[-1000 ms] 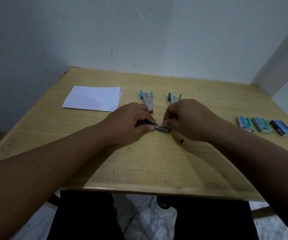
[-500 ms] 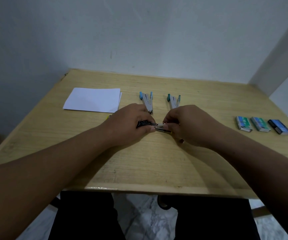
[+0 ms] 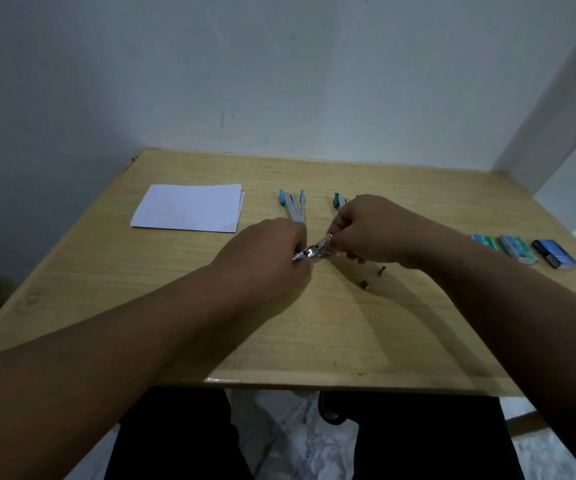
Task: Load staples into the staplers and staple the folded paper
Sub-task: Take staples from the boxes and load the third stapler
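Nearest you, just to the near right of your right hand (image 3: 366, 230), two small dark bits (image 3: 364, 285) lie loose on the table (image 3: 314, 341); they look like short staple pieces, though they are too small to be sure.

Between your hands sits the stapler in hand (image 3: 312, 252), its metal magazine showing. Your left hand (image 3: 272, 251) has its fingers curled round the near-left end, and your right hand pinches the far-right end with fingertips and thumb. So both hands are clamped on the same thing, close together but not touching. Its long axis runs from your left hand up and away toward your right, tilted rather than flat. This axis is what the next move turns on, I judge: staples must slide in along that line, so your right hand, at the raised end, is the one placed to feed or close it while your left steadies.

Beyond your left hand's knuckles lies a blue stapler (image 3: 293, 207), splayed open. A teal stapler (image 3: 338, 201) is mostly hidden behind your right hand. Further left of your left hand rests the folded paper (image 3: 189, 208), not yet stapled as far as you can see. Well out to the right of your right wrist, three staple boxes (image 3: 522, 249) stand in a row
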